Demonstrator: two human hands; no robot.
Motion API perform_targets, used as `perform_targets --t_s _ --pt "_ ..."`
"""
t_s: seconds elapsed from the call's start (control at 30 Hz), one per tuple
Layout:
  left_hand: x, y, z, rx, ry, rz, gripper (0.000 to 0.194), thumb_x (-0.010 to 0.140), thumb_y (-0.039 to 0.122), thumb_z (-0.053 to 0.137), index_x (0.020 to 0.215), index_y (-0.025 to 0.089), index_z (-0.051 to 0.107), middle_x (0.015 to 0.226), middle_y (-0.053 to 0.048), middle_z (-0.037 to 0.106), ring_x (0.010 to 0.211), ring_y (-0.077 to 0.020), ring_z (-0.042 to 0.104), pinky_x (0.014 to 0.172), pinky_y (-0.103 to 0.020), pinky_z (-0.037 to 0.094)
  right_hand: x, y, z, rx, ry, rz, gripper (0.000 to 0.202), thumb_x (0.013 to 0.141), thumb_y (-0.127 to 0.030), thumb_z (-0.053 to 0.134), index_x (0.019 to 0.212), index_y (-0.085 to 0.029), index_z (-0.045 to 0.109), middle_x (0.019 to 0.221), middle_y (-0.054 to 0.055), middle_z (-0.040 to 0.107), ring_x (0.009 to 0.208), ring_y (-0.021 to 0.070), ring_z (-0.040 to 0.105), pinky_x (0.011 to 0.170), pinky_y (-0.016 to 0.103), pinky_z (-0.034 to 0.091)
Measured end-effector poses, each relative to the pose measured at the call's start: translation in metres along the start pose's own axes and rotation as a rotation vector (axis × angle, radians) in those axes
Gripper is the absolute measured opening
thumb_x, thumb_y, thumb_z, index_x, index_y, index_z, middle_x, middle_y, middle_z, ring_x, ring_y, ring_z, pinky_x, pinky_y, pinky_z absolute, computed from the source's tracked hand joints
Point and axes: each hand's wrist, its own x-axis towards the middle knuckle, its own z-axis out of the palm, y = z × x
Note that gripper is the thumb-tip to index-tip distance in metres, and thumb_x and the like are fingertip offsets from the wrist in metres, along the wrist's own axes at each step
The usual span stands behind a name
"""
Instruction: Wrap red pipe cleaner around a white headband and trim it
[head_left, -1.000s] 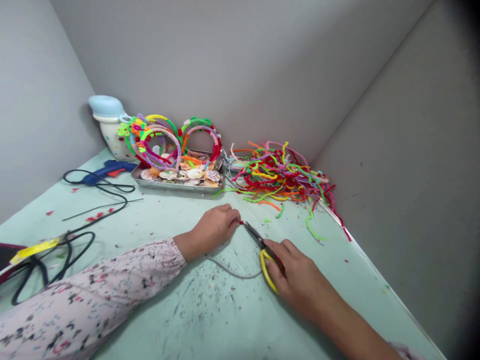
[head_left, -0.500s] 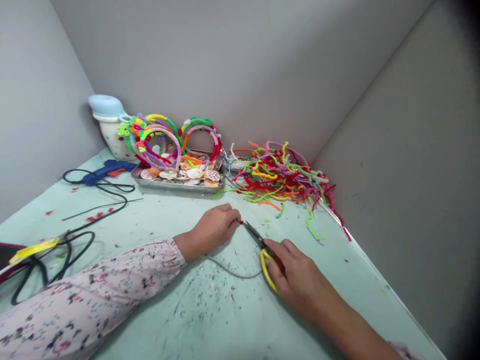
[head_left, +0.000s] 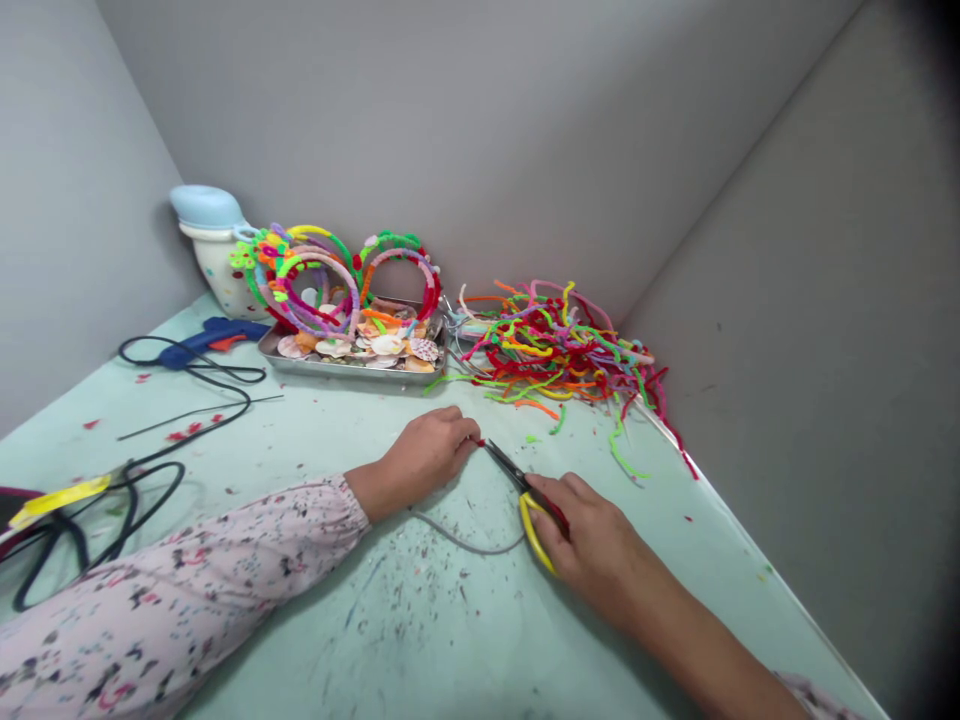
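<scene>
My left hand [head_left: 439, 450] is closed in a pinch, with the tip of a red fuzzy pipe cleaner [head_left: 481, 442] showing at its fingertips. Most of that piece is hidden by the fingers. A pair of scissors [head_left: 536, 505] with yellow handles is in my right hand [head_left: 592, 545], its dark blades pointing at the red tip. The blades look nearly closed, their points just beside the left fingertips. Between my hands, a thin grey curved wire [head_left: 469, 546] lies on the table, running from near the left wrist to the scissors' handle.
A metal tray [head_left: 345, 372] holds seashells, with colourful fuzzy headbands [head_left: 319, 290] on it. Right of it lies a pile of pipe cleaners [head_left: 555, 350]. At left are a blue glue gun [head_left: 199, 340], dark cables [head_left: 135, 500] and a white container [head_left: 221, 265] with a blue lid. Walls stand behind and to the right.
The scissors' blades look a little more closed, and less red shows between them and the left fingertips. Both hands stay almost in place; the view has shifted slightly.
</scene>
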Motion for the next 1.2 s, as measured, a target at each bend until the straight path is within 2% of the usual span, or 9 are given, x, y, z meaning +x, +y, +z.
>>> perform_targets --t_s 0.3,0.4,0.6,0.77,1.2 --pt "0.001 0.001 -0.001 -0.009 -0.004 0.001 0.021 0.089 0.022 0.044 0.090 0.018 0.064 0.081 -0.005 0.059 0.082 -0.0164 0.057 0.074 -0.026 0.043 0.011 0.009 -0.012 0.073 -0.047 0.007 0.036 0.084 -0.025 0.048 0.116 -0.020 0.062 0.087 0.008 0.061 0.075 0.0186 0.059 0.067 0.028 0.045" --pt "0.001 0.001 -0.001 -0.007 0.002 0.003 0.021 0.089 0.022 0.044 0.089 0.018 0.064 0.081 -0.005 0.059 0.082 -0.0163 0.057 0.074 -0.026 0.043 0.016 0.015 -0.014 0.145 -0.064 0.031 0.034 0.083 -0.026 0.049 0.113 -0.022 0.065 0.086 0.006 0.064 0.073 0.0180 0.059 0.069 0.028 0.045" --pt "0.001 0.001 0.000 -0.007 0.004 -0.007 0.019 0.088 0.023 0.045 0.089 0.018 0.064 0.081 -0.004 0.060 0.081 -0.0160 0.057 0.073 -0.025 0.043 0.016 0.023 -0.013 0.189 -0.044 0.016 0.033 0.081 -0.027 0.051 0.112 -0.023 0.063 0.095 0.005 0.066 0.083 0.0188 0.060 0.077 0.030 0.045" --pt "0.001 0.000 0.001 -0.017 0.004 -0.010 0.018 0.088 0.022 0.045 0.089 0.018 0.063 0.082 -0.004 0.060 0.082 -0.0158 0.057 0.074 -0.025 0.044 0.013 0.023 -0.014 0.227 -0.051 0.047 0.034 0.083 -0.030 0.049 0.113 -0.023 0.062 0.095 0.005 0.065 0.080 0.0179 0.060 0.075 0.029 0.046" --pt "0.001 0.000 0.000 -0.015 0.007 -0.001 0.019 0.088 0.022 0.045 0.090 0.018 0.063 0.082 -0.004 0.060 0.083 -0.0162 0.057 0.075 -0.026 0.044 0.013 0.017 -0.015 0.178 -0.030 0.016 0.035 0.081 -0.026 0.051 0.113 -0.022 0.063 0.089 0.005 0.064 0.075 0.0172 0.059 0.072 0.029 0.045"
